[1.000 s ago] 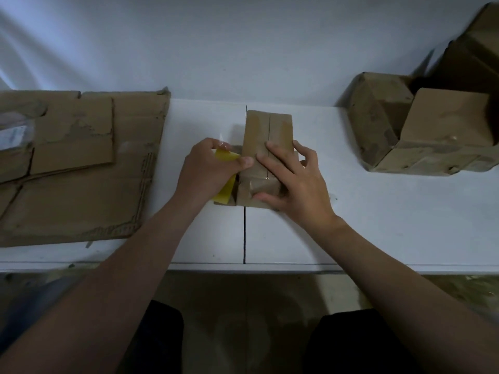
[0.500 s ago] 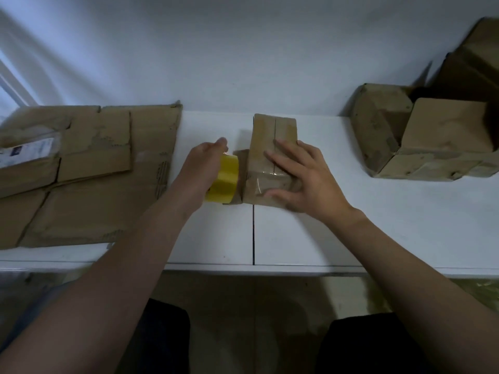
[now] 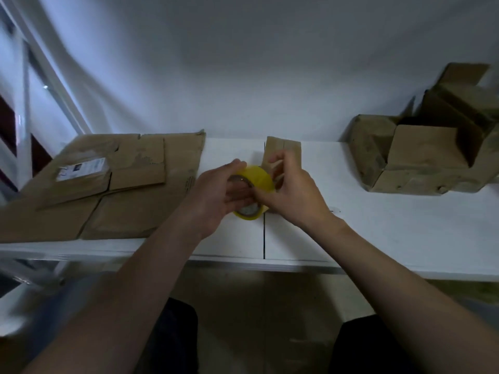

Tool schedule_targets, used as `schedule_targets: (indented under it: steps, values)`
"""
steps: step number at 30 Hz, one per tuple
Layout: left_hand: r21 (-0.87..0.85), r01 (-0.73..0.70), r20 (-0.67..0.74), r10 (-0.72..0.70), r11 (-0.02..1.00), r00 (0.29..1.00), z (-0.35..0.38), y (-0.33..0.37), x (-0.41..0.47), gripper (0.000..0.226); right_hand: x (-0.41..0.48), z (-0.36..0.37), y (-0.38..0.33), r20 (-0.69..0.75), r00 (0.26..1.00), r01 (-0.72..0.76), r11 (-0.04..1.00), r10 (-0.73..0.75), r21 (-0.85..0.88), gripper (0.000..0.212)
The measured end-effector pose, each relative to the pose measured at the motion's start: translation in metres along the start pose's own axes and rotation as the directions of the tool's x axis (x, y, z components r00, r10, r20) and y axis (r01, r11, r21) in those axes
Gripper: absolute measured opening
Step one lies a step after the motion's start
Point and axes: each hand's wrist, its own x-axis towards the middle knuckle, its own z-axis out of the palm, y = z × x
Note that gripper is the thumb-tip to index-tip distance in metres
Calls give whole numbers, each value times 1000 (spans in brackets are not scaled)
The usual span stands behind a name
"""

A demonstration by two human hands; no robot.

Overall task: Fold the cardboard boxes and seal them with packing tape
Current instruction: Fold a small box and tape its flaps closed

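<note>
Holding the tape (image 3: 258,177) mid-frame, the left grip (image 3: 216,195) is steadying it while the right grip (image 3: 294,197) is pinching its edge, probably freeing the end.

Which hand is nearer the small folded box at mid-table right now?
Right. The right hand lies directly in front of the small folded box, fingers overlapping it; the left hand sits left of it, gripping the yellow tape roll.

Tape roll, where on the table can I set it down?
Bare table lies between the small box and the box pile, and along the front edge. The flat cardboard fills the left; the pile crowds the far right.
</note>
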Motion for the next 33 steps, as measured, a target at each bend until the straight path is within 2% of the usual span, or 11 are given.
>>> schedule_targets:
  steps: [3, 6, 9, 12, 15, 18, 22, 27, 29, 33]
  values:
    - [-88, 51, -14, -52, 995, 999, -1, 1, -14, 25, -5, -8, -4, 4, 1000, 16, 999, -16, 33, 54]
    - [69, -11, -50, 14, 998, 999, 2, -1, -17, 19, -8, -18, -7, 16, 998, 57, 995, -59, 85, 50]
    - [153, -69, -60, 79, 986, 995, 4, -4, -18, 24, -14, -30, -10, 102, 976, 196, 980, -193, -23, 47]
    - [237, -115, -77, 136, 965, 988, 4, -7, -17, 18, -19, -41, -5, 148, 944, 315, 937, -294, -150, 40]
    - [320, -182, -116, 230, 930, 966, 4, -10, -15, 11, -23, -52, 1, 152, 937, 338, 929, -316, -153, 34]
    - [323, -216, -120, 267, 921, 956, 6, -11, -14, 2, -26, -64, 8, 195, 918, 378, 910, -344, -171, 37]
    - [413, -278, -113, 352, 867, 929, 14, -12, -11, 10, -28, -80, 16, 364, 859, 470, 834, -359, -287, 43]
    - [423, -284, -131, 368, 861, 921, 21, -12, -3, 14, -17, -93, 23, 422, 856, 458, 815, -297, -355, 39]
    - [425, -307, -126, 392, 852, 911, 21, -10, 0, 11, -18, -98, 31, 379, 861, 479, 793, -340, -377, 36]
    - [424, -330, -132, 418, 843, 899, 17, -8, 9, 1, -22, -107, 39, 202, 865, 499, 827, -458, -259, 40]
